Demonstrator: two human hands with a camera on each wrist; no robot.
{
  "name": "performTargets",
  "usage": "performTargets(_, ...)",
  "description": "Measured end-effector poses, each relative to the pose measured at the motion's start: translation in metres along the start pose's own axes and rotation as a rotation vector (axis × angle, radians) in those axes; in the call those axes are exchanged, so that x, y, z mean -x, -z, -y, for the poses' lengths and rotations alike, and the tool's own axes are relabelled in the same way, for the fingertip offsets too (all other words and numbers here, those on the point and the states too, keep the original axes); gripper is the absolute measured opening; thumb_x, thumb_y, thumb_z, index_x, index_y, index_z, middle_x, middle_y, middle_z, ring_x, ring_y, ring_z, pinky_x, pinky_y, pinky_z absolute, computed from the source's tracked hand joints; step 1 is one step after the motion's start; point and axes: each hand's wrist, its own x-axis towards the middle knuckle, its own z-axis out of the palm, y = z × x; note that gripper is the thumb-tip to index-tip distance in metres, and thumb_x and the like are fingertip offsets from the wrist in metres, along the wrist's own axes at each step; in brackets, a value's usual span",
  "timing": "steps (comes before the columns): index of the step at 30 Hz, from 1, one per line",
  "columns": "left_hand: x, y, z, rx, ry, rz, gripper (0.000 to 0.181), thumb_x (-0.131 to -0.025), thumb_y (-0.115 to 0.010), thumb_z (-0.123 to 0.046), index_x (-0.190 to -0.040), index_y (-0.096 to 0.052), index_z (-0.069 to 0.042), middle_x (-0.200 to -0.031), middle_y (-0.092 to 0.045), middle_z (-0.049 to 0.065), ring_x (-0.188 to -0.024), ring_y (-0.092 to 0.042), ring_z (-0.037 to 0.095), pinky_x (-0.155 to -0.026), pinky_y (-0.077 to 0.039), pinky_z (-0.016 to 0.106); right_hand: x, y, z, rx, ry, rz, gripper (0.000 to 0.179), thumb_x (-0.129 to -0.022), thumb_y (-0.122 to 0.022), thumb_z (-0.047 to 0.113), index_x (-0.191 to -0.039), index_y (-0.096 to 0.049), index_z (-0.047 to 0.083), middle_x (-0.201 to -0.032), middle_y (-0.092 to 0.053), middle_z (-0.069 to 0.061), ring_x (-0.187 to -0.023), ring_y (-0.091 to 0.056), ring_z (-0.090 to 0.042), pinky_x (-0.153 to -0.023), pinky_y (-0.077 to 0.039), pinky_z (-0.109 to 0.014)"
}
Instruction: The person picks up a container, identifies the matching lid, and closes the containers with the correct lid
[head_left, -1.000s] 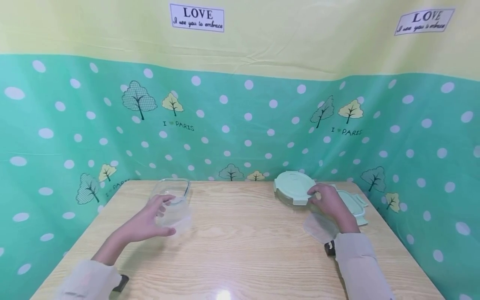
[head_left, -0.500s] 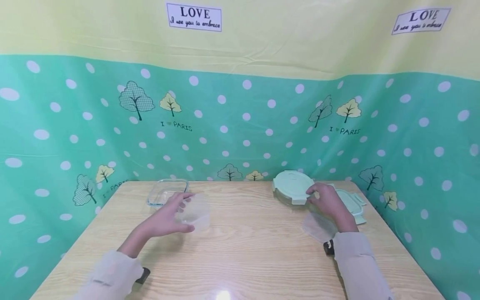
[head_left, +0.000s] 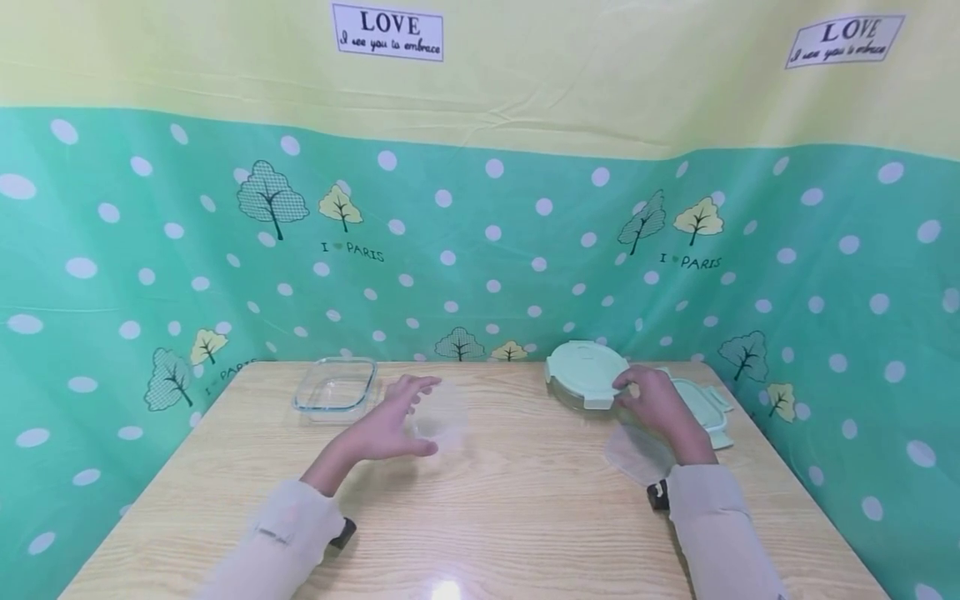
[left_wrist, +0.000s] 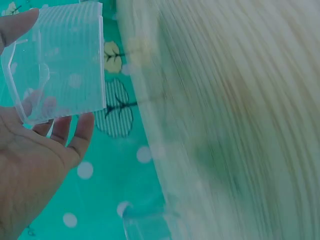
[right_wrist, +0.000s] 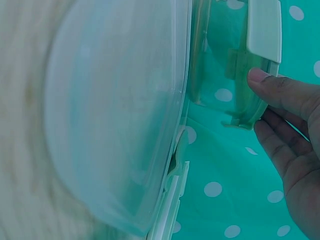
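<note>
My left hand (head_left: 386, 429) holds a clear ribbed plastic box (left_wrist: 65, 65) above the table. Its thumb is on one side of the box and its fingers are on the other. In the head view the box is faint against the wood. My right hand (head_left: 660, 408) pinches the rim of a round glass food container (right_wrist: 215, 75) with a pale green clip lid (head_left: 588, 369). That container stands at the back right. A translucent plastic lid (head_left: 637, 454) lies below the right wrist, large and close in the right wrist view.
A rectangular glass container (head_left: 335, 390) without a lid stands at the back left of the wooden table (head_left: 480, 517). Pale green rectangular lid (head_left: 701, 407) lies at the back right, partly behind the right hand. A dotted green cloth (head_left: 465, 250) hangs behind and on both sides.
My left hand has moved to the right with the plastic box, away from the rectangular glass container, which now shows in full. My right hand has stayed at the round container.
</note>
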Motion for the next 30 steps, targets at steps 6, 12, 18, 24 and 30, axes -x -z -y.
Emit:
performTargets(6, -0.018, -0.017, -0.012, 0.03, -0.003, 0.008, 0.103, -0.075, -0.089, -0.029, -0.159, -0.031, -0.021, -0.147, -0.04, 0.013, -0.134, -0.041, 0.038, -0.103, -0.047, 0.06, -0.001, 0.0, 0.002, 0.004, -0.007, 0.006, 0.016, -0.085, -0.078, -0.002, -0.101, -0.074, 0.0, -0.111, -0.072, -0.022, -0.119, -0.059, -0.048, -0.104, -0.047, -0.061)
performTargets(12, -0.034, -0.035, -0.025, 0.057, -0.049, 0.045, 0.102, -0.075, -0.088, -0.025, -0.159, -0.031, -0.025, -0.147, -0.039, 0.015, -0.134, -0.04, 0.041, -0.103, -0.046, 0.057, -0.001, 0.001, 0.002, 0.012, -0.018, 0.005, 0.016, -0.085, -0.078, -0.002, -0.101, -0.075, 0.0, -0.112, -0.072, -0.022, -0.118, -0.06, -0.048, -0.102, -0.049, -0.06)
performTargets(18, -0.043, -0.049, -0.035, 0.092, -0.07, 0.099, 0.103, -0.074, -0.087, -0.018, -0.16, -0.03, -0.021, -0.148, -0.037, 0.013, -0.136, -0.04, 0.041, -0.104, -0.046, 0.053, 0.0, 0.001, 0.003, 0.009, -0.024, 0.007, 0.016, -0.085, -0.078, -0.002, -0.101, -0.074, 0.0, -0.111, -0.072, -0.021, -0.117, -0.061, -0.047, -0.101, -0.049, -0.06)
performTargets(24, -0.05, -0.06, -0.038, 0.097, -0.086, 0.136, 0.103, -0.073, -0.086, -0.014, -0.16, -0.032, -0.022, -0.146, -0.036, 0.01, -0.133, -0.043, 0.037, -0.1, -0.05, 0.046, 0.0, 0.002, 0.005, 0.007, -0.031, 0.007, 0.016, -0.085, -0.078, -0.002, -0.101, -0.074, 0.0, -0.112, -0.071, -0.022, -0.116, -0.062, -0.047, -0.1, -0.051, -0.059)
performTargets(30, -0.052, -0.067, -0.039, 0.093, -0.104, 0.165, 0.104, -0.07, -0.086, -0.011, -0.159, -0.034, -0.022, -0.14, -0.036, 0.01, -0.131, -0.043, 0.033, -0.095, -0.052, 0.04, 0.001, 0.002, 0.007, 0.0, -0.035, 0.015, 0.015, -0.086, -0.077, -0.002, -0.101, -0.074, 0.0, -0.113, -0.071, -0.023, -0.116, -0.061, -0.047, -0.099, -0.051, -0.06)
